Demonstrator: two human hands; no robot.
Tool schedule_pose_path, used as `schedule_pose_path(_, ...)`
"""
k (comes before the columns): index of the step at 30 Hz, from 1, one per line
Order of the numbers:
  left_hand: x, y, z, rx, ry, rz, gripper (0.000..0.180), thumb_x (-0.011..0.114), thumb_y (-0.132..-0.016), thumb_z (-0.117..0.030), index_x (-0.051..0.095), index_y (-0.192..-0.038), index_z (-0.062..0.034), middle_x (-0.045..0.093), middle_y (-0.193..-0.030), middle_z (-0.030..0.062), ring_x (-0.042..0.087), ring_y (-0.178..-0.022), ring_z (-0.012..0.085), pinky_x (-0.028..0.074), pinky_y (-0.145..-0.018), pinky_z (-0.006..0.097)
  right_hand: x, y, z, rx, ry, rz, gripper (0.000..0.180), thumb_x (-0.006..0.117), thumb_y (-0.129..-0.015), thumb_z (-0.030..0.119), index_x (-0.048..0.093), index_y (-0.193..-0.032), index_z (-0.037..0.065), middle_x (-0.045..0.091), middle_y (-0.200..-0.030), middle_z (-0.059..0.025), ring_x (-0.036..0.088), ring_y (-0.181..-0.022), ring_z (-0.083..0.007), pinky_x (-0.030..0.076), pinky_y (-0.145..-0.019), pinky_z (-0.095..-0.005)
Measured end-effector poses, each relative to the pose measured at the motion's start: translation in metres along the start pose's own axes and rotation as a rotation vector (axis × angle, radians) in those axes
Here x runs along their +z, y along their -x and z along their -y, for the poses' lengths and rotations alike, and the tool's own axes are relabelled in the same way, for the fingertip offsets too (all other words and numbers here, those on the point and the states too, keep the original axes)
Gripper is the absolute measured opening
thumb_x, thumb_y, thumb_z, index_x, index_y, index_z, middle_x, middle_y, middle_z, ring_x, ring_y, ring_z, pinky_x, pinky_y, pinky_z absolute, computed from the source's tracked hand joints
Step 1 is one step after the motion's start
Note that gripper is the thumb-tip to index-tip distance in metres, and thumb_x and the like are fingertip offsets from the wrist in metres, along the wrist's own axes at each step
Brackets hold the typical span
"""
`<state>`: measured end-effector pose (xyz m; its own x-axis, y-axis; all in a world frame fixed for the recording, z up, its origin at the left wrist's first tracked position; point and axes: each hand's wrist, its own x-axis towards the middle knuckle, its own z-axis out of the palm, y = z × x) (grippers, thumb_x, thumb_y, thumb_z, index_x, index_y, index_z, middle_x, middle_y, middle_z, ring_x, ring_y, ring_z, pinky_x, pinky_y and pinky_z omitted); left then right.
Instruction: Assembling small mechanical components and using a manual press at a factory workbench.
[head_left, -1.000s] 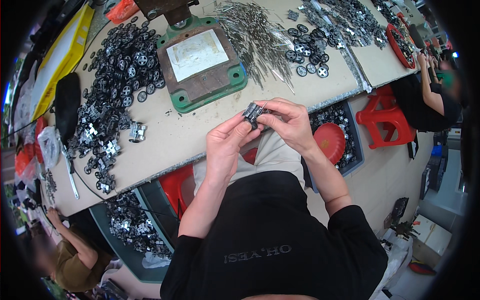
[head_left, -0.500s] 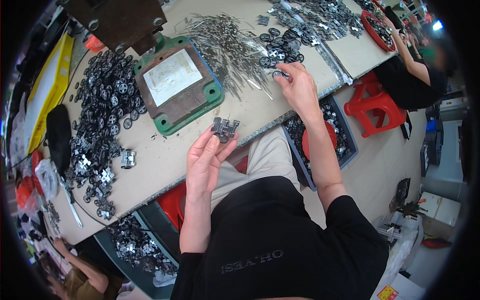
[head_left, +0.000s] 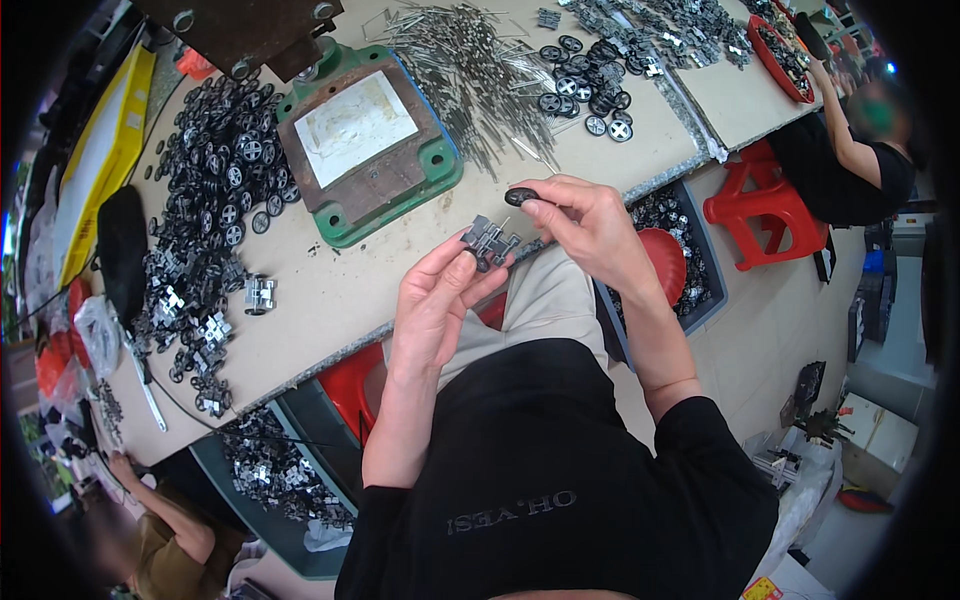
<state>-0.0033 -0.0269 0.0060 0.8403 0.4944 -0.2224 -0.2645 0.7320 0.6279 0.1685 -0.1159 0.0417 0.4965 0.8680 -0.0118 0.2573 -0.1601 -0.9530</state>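
Observation:
My left hand is closed on a small grey toy-car chassis, pinched between thumb and fingers just past the table's near edge. A dark wheel sits at the chassis's lower end, by my thumb. Just above and to the right, my right hand grips a loose black toy wheel by thumb and fingertips. This wheel is close to the chassis but apart from it. Beyond my right hand lies a small pile of black wheels with silver spokes.
A green-framed press base stands on the table. Thin metal rods lie behind it, and heaped wheels lie to its left. Bins of parts flank my legs; a red stool and co-workers are nearby.
My right hand has come from the wheel pile toward my left hand, bringing a wheel. My left hand, still holding the chassis, has shifted slightly right.

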Motion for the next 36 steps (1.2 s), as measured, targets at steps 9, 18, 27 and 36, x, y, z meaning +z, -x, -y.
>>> schedule_pose_path(9,0.001,0.004,0.002,0.031,-0.051,-0.052,0.031,0.051,-0.091,-0.008,0.049,-0.120,0.0040,0.059,-0.110,0.0160,0.060,-0.099,0.0263,0.052,-0.085,0.032,0.013,0.011,0.004,-0.228,0.119,-0.074,0.019,0.061,-0.080,0.002,0.064,-0.098,-0.003,0.061,-0.075,-0.0096,0.056,-0.062,-0.0111,0.043,-0.055,-0.0238)
schedule_pose_path(18,0.000,0.006,0.010,0.155,-0.159,-0.128,0.032,0.053,-0.089,-0.006,0.050,-0.119,0.0049,0.060,-0.108,0.0144,0.061,-0.095,0.0222,0.053,-0.083,0.030,0.030,0.015,-0.006,-0.532,0.395,-0.200,0.025,0.062,-0.077,-0.001,0.062,-0.102,-0.002,0.062,-0.083,-0.0127,0.060,-0.068,-0.0217,0.048,-0.060,-0.0291)
schedule_pose_path(27,-0.007,0.004,0.001,-0.031,-0.087,-0.018,0.032,0.055,-0.087,-0.004,0.051,-0.118,0.0067,0.059,-0.109,0.0155,0.062,-0.093,0.0215,0.053,-0.083,0.031,-0.002,0.001,0.002,-0.354,0.140,0.134,0.031,0.065,-0.076,0.004,0.060,-0.107,0.001,0.062,-0.083,-0.0075,0.057,-0.066,-0.0158,0.047,-0.061,-0.0277)
schedule_pose_path(36,-0.006,0.007,-0.001,0.105,-0.004,-0.072,0.034,0.057,-0.087,-0.004,0.049,-0.119,0.0042,0.059,-0.109,0.0130,0.060,-0.096,0.0174,0.050,-0.086,0.029,0.017,0.006,-0.013,0.041,-0.179,0.198,0.020,0.070,-0.074,0.008,0.065,-0.091,-0.002,0.059,-0.072,-0.0036,0.051,-0.061,-0.0062,0.041,-0.054,-0.0220)
